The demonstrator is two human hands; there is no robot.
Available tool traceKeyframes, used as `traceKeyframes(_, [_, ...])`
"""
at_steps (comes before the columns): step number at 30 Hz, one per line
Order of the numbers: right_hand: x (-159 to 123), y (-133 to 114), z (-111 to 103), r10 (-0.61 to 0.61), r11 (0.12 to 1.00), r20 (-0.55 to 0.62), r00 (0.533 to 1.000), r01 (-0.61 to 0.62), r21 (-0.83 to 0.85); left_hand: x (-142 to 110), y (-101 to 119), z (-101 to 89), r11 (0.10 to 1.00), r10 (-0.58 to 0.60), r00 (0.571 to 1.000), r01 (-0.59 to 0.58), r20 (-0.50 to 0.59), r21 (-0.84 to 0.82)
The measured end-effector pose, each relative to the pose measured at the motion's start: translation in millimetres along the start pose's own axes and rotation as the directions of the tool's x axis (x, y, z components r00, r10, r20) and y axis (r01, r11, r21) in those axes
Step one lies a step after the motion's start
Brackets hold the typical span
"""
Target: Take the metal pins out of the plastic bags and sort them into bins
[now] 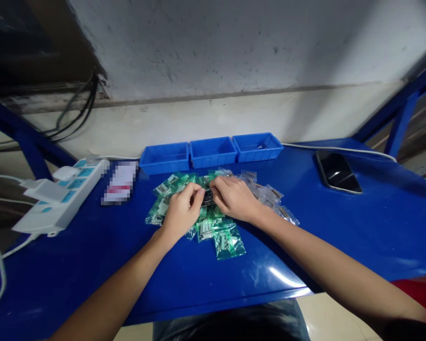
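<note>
While the left hand [182, 209] pinches a dark packet [208, 198] at mid-frame, thumb nearly meeting finger, and the right hand [235, 197] curls against it, its grip hidden from me, I'd keep it level over the green packets [228, 242] just below centre and handle it gently.

Worn on your head, a single camera looks forward and down over the blue table [369, 222] from your side of it. It sits close — your forearms [131, 279] enter from the lower corners, and your left hand [182, 206] and right hand [236, 199] meet near mid-frame. The wide view reaches from the wall [213, 57] beyond the table, at top, down to your lap [284, 319] and pale floor [328, 315].
</note>
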State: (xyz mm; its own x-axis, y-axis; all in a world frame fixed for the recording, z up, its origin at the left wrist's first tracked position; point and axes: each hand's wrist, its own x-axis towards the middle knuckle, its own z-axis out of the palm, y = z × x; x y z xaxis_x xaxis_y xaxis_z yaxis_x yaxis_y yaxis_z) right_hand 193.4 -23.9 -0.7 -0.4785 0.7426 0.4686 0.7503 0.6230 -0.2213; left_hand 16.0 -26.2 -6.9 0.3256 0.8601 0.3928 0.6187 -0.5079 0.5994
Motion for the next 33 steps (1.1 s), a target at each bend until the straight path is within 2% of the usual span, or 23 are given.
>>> traceKeyframes(7, [0, -1, 0, 0.044, 0.999, 0.017, 0.999, -0.044, 0.013, -1, 5, 0.1, 0.993, 0.028, 0.999, -0.025, 0.018, -0.117])
traceKeyframes(11, [-1, -2, 0, 0.059, 0.996, 0.013, 0.998, -0.059, 0.067, -1, 4, -0.4, 0.997, 0.052, 0.997, -0.056, -0.061, -0.054])
traceKeyframes(13, [-2, -2, 0, 0.070, 0.991, 0.013, 0.997, -0.071, 0.117, -1, 3, -0.9, 0.999, 0.029, 0.993, -0.032, -0.112, -0.028])
traceKeyframes(16, [-3, -1, 0, 0.064, 0.981, -0.003, 0.998, -0.062, 0.184, 0, 0, -1.6, 0.999, -0.011, 0.991, 0.006, -0.132, -0.039])
traceKeyframes(23, [-4, 3, -2, 0.010, 0.985, -0.009, 1.000, -0.009, 0.174, 0, 0, -2.9, 0.998, -0.016, 0.994, 0.010, -0.111, -0.056])
traceKeyframes(28, [-4, 4, -12, 0.072, 0.981, -0.030, 0.997, -0.065, 0.185, -1, 5, -3.0, 0.991, -0.004, 0.998, -0.005, -0.066, -0.137])
traceKeyframes(33, [-5, 1, -22, 0.107, 0.958, 0.050, 0.993, -0.117, 0.260, -3, 6, -2.4, 0.987, 0.033, 0.998, -0.041, -0.056, -0.155])
